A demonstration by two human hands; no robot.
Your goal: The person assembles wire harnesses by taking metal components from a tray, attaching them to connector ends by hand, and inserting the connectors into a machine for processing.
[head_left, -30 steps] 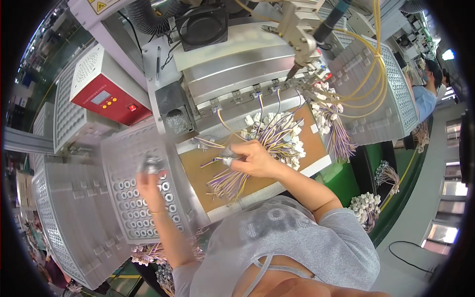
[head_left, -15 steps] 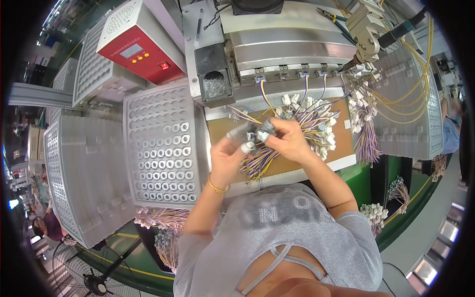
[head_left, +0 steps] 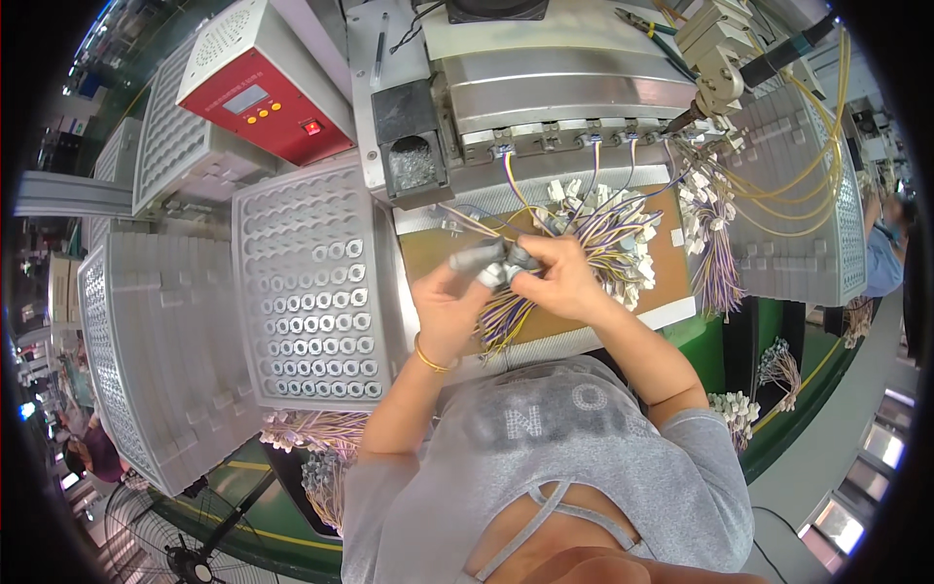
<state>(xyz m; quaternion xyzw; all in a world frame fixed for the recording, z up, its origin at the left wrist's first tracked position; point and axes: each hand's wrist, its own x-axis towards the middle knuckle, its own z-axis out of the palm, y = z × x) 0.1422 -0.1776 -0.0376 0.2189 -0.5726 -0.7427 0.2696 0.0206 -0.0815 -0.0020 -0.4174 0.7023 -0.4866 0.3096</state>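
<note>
Over the brown work board (head_left: 574,329), both my hands meet with covered fingertips pinched close together. My left hand (head_left: 450,304) is closed, grey and white covers on its fingertips. Touching it from the right, my right hand (head_left: 562,277) is closed too, with similar covers on thumb and forefinger. Whatever small piece is between the fingertips is hidden by them. Purple, yellow and white wires (head_left: 503,326) lie below my hands. Just beyond my right hand, a heap of wire leads with white connectors (head_left: 623,255) spreads over the board.
On the left stands a grey tray (head_left: 292,209) partly filled with round metal-looking parts. Behind are a red control box (head_left: 282,112), a black bin (head_left: 413,165) with clear bits, and a metal fixture (head_left: 569,136) holding wires. A soldering-iron-like tool (head_left: 696,117) and pliers (head_left: 650,34) sit back right.
My fingertips have come closer together, covering a small white-and-dark piece that showed between them before. The whole view has shifted slightly.
</note>
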